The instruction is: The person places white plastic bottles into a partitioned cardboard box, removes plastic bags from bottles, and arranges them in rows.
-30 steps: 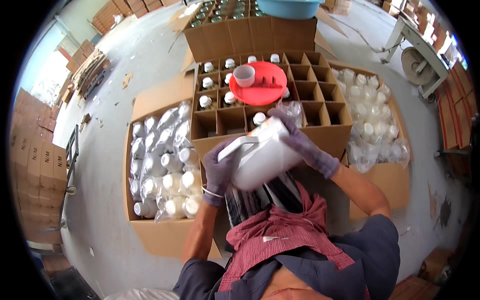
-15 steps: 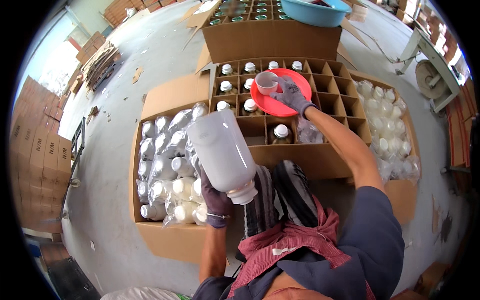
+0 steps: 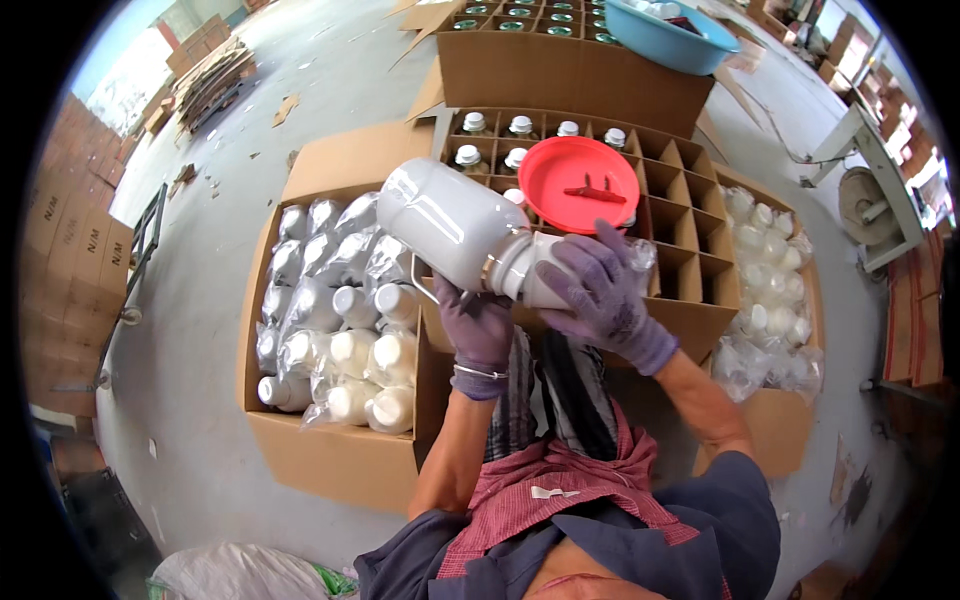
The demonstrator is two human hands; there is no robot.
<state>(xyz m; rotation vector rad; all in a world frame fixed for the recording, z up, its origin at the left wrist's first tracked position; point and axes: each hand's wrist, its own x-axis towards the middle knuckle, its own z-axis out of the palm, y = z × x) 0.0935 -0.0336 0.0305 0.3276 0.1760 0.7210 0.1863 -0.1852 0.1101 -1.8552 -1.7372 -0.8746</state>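
My left hand, in a purple-grey glove, grips a large glass jar with a greyish-white body from below near its neck. The jar lies tilted, its mouth toward the right. A thin wire handle shows along its lower side. My right hand, gloved alike, is closed round a white cup-shaped piece and holds it over the jar's mouth. Just beyond, a red plastic basin rests on the divided carton, with small dark red pieces inside.
The divided carton holds several white-capped jars. Another carton at the left has several plastic-wrapped jars, and one at the right has wrapped pale items. Farther back, a blue basin sits on a carton of jars. Cardboard boxes stand far left.
My right hand has lifted the white cup-shaped piece out of the red basin and brought it to the jar's mouth. The jar has tilted further, its mouth swinging right.
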